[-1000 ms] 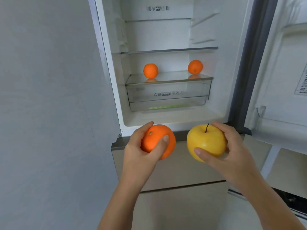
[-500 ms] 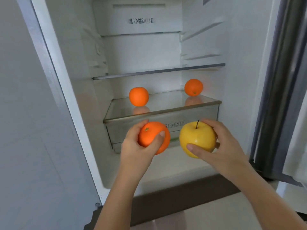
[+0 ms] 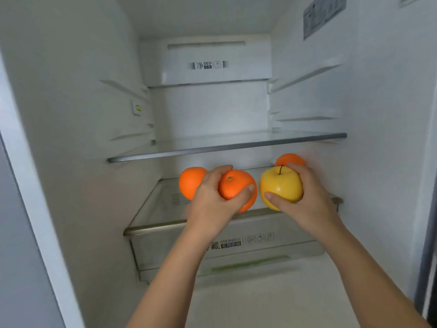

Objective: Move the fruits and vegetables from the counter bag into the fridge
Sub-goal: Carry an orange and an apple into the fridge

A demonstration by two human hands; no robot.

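Since a second ago I have brought both fruits from the fridge [image 3: 212, 102] doorway in over the lower glass shelf [image 3: 153, 224]. The fingers of my left hand [image 3: 212, 205] grasp an orange [image 3: 236, 189], and those of my right hand [image 3: 311, 203] grasp the yellow apple [image 3: 281, 187]. A second orange [image 3: 190, 182] and a third orange [image 3: 289, 159] already sit farther back, so setting these down looks next.

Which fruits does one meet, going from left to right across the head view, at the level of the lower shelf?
Loose orange on the lower shelf → held orange in the left hand → yellow apple in the right hand. The rear orange overlaps the apple, so it is left out.
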